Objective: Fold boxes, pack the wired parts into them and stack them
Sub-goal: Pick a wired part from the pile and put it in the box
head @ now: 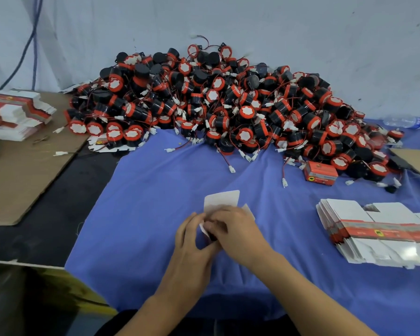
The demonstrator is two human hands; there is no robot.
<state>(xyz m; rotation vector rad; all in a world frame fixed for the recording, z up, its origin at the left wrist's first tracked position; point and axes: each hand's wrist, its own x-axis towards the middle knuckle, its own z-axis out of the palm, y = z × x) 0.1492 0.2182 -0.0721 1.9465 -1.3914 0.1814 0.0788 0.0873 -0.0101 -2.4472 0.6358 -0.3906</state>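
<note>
Nearest the camera, the left hand and right hand meet over the blue cloth on the bench, fingers of both clenched around a small white box whose flap stands up behind them. A stack of flat box blanks lies to the right. One folded red box sits at the edge of the big pile of black-and-red wired parts heaped against the back sheet. More blanks rest on cardboard at left.

Viewpoint: I see from one wide-angle camera worn on the head.
Direction: forward and down across the blue cloth-covered tabletop.
Nearness: close, forearms entering from the bottom edge.
Overlap: single view only.
</note>
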